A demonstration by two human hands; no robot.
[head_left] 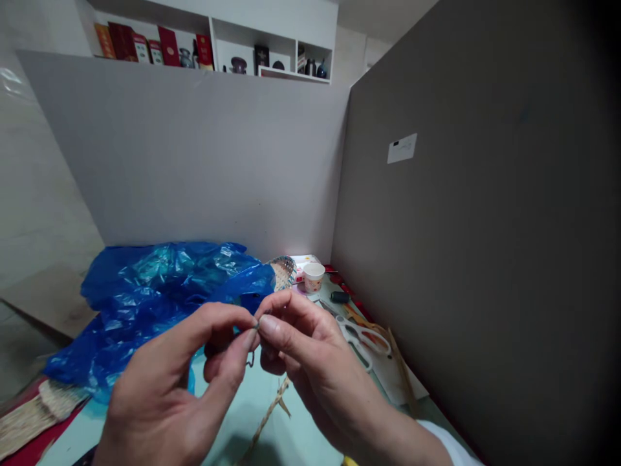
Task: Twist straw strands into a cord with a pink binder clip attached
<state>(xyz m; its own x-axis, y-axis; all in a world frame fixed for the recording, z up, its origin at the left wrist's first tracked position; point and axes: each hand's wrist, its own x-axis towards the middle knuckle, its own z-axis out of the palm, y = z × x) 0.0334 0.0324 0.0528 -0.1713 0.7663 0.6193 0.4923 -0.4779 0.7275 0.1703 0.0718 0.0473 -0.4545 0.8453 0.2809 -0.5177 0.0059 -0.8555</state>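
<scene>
At the far left, a woven strip (30,414) is seen, and beside it a crumpled blue bag (165,285) is spread over the back of the desk (228,409). In front of the bag, the left hand (167,388) is raised, its thumb and index finger brought together at the tips. There a tiny item (256,325) is pinched; a dark thread (251,360) is seen curling just below, though whether both are one piece cannot be told. From the other side, it is pinched by the right hand (317,353), thumb and index finger pressed close. If either pinch were loosened, so small a hold could easily be lost, and the item dropped near the braided cord (265,421) below. A slip might also be missed, since the view is blocked by the fingertips. Farther right, a basket (283,272), a paper cup (314,279), a spool (339,297) and scissors (359,336) are ranged.
</scene>
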